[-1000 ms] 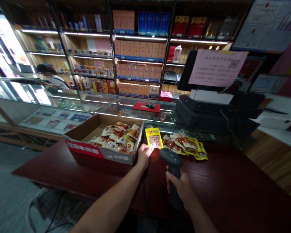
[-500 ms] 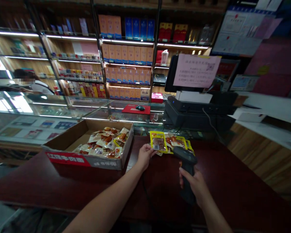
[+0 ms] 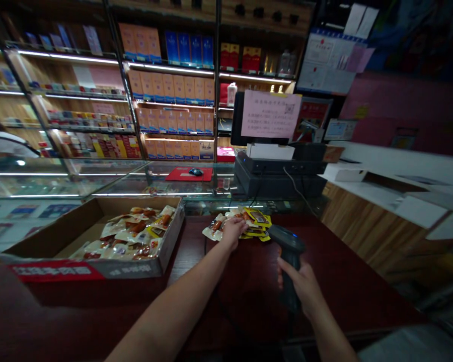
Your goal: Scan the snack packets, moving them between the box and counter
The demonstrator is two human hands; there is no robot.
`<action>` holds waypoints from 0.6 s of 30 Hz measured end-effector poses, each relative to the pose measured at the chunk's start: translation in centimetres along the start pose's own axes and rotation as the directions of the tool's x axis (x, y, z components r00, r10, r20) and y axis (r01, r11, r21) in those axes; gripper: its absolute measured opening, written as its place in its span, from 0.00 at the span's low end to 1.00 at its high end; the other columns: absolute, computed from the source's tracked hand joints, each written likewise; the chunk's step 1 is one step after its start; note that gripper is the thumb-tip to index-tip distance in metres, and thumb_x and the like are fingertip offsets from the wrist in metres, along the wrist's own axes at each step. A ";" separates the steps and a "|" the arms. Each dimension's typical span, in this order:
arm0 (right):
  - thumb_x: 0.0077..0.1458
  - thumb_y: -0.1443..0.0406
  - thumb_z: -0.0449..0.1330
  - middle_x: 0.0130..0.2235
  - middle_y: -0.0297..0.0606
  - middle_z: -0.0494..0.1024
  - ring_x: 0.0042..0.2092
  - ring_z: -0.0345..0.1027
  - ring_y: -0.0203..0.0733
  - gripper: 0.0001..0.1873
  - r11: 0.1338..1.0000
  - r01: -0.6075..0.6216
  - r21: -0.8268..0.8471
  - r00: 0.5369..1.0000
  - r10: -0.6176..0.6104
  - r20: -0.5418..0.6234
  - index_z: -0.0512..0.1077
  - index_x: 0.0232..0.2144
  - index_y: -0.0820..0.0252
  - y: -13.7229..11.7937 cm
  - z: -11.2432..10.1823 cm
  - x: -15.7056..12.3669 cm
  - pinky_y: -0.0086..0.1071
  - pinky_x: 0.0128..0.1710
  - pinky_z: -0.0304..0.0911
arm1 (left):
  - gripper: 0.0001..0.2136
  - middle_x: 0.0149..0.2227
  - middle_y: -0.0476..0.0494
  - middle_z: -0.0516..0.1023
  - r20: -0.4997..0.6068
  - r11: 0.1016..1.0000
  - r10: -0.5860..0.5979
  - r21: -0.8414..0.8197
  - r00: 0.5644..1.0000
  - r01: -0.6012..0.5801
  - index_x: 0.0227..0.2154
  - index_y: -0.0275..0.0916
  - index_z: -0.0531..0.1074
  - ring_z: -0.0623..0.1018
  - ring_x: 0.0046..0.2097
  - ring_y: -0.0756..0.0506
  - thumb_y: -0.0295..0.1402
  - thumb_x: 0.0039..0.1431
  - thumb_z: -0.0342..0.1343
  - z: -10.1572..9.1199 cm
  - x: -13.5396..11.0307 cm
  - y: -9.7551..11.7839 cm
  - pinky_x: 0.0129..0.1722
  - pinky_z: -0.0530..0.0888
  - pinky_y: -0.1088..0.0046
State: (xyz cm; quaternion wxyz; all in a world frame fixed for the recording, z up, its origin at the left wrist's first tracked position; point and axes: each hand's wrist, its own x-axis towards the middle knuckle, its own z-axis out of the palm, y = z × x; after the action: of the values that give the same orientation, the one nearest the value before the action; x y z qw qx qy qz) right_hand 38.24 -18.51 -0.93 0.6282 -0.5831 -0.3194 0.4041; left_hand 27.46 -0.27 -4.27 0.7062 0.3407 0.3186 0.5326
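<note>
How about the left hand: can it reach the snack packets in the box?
Probably yes: the cardboard box is open above, with only its low wall between the left hand and the snack packets.

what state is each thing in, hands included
Dark grey plastic handheld scanner: gripped in right hand, blue light lit
Left hand: at the yellow-and-white plastic packet pile, grip unclear
Grey-and-red cardboard box: open-topped, partly filled
Black flat monitor: partly covered by pink paper sheet
Black computer mouse: resting on red mat
</note>
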 end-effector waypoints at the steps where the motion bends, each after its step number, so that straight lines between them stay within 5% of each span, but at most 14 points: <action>1: 0.34 0.54 0.68 0.16 0.27 0.69 0.15 0.61 0.34 0.26 1.000 0.004 0.005 1.000 -0.004 -0.002 0.68 0.35 0.61 0.1 0.1 0.0 0.28 0.13 0.59 | 0.06 0.25 0.44 0.75 -0.002 1.000 0.007 0.008 1.000 -0.007 0.24 0.31 0.70 0.76 0.29 0.52 0.23 0.42 0.62 -0.2 -0.1 0.1 0.36 0.74 0.75; 10: 0.35 0.54 0.67 0.17 0.26 0.69 0.16 0.61 0.34 0.27 0.999 -0.037 -0.016 0.988 0.039 0.152 0.66 0.36 0.61 1.5 2.6 0.4 0.28 0.14 0.59 | 0.08 0.25 0.44 0.75 -0.052 0.994 0.105 0.026 0.993 -0.103 0.24 0.31 0.71 0.77 0.28 0.50 0.25 0.39 0.64 -3.8 -2.9 3.2 0.33 0.74 0.75; 18: 0.37 0.53 0.66 0.17 0.27 0.69 0.16 0.62 0.34 0.25 0.997 -0.047 -0.067 0.942 0.066 0.329 0.66 0.35 0.61 2.7 8.3 -0.4 0.28 0.14 0.59 | 0.12 0.28 0.42 0.76 -0.108 0.921 0.312 0.279 0.944 -0.273 0.27 0.33 0.71 0.77 0.31 0.47 0.34 0.41 0.63 -11.9 -6.0 11.8 0.34 0.73 0.70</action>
State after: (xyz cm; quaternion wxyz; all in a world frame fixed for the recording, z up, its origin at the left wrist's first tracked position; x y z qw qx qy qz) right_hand 30.44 -14.96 -2.60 0.5367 -0.5338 -0.4150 0.5048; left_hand 10.12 -2.06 -0.78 0.5417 0.4330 0.3833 0.6100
